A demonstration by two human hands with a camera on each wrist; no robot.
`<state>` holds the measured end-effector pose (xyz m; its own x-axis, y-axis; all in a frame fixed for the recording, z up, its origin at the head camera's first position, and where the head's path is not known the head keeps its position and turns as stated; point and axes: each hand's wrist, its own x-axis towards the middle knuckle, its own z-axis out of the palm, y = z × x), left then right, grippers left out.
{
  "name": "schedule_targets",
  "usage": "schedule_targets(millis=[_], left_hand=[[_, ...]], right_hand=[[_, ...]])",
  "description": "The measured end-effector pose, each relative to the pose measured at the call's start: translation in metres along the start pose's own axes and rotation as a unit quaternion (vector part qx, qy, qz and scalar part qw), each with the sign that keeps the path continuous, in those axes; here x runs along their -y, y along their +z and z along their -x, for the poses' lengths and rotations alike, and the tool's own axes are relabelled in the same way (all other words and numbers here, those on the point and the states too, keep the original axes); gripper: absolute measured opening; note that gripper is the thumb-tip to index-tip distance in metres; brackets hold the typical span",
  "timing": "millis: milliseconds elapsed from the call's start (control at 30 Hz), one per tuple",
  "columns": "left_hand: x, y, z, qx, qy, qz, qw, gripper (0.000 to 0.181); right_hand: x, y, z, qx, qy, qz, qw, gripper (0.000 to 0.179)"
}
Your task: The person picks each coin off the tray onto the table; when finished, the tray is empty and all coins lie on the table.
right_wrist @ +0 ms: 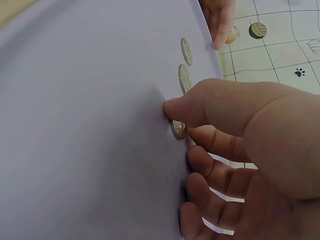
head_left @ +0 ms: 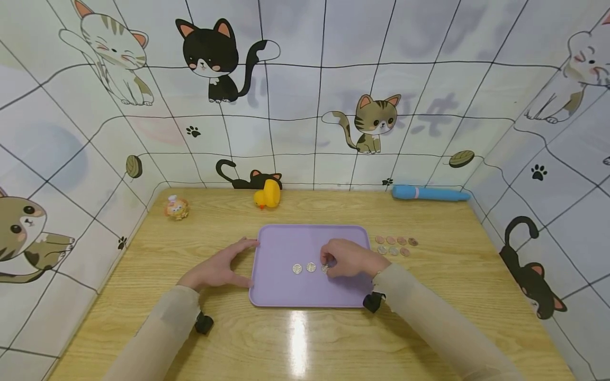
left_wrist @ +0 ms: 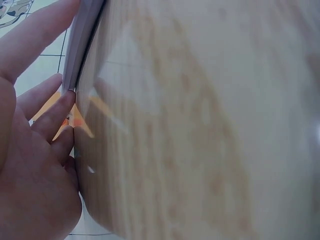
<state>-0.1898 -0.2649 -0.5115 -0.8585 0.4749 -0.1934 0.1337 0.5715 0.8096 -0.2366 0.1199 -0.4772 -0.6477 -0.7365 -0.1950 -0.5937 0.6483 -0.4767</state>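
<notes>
Right hand [head_left: 350, 257] over the tray [head_left: 310, 296], and its thumb and forefinger are pinched on a coin [right_wrist: 177, 130], down at the purple surface! That coin sits at the right end of a short line, two silver coins [head_left: 311, 267] lying to its left. Across at the left edge, the left hand [head_left: 220, 268] has thumb and fingers spread well apart, tips touching the rim. Just beyond the tray's right side, seven loose coins [head_left: 391, 240], coppery and silver, lie in two rows on the table [head_left: 229, 338]. Behind: duck [head_left: 270, 194], figurine [head_left: 177, 207] and blue pen [head_left: 433, 194].
</notes>
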Motion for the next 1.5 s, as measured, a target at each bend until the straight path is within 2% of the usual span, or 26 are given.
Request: schedule_targets(millis=[200,733,1100,1500], left_hand=[[0.0006,-0.0007,0.0006,0.004,-0.006,-0.003,1.0000,0.103],[0.0000,-0.0014,-0.0016,0.002,-0.010,-0.002,0.9999,0.104],[-0.0005,-0.0014,-0.0012,0.001,-0.008,-0.001,1.0000,0.105],[-0.0004,-0.0009,0.0000,0.002,0.002,-0.004,1.0000,0.103]], right_hand=[[0.0000,0.0007,0.0010,0.002,0.012,-0.011,0.9999,0.017],[0.0005,0.0042,0.0057,-0.032,-0.005,-0.058,0.9978,0.020],[-0.0005,0.0052,0.0062,-0.050,-0.042,-0.081,0.9946,0.020],[-0.0051,0.0051,0.0060,-0.060,-0.030,-0.134,0.9887,0.012]])
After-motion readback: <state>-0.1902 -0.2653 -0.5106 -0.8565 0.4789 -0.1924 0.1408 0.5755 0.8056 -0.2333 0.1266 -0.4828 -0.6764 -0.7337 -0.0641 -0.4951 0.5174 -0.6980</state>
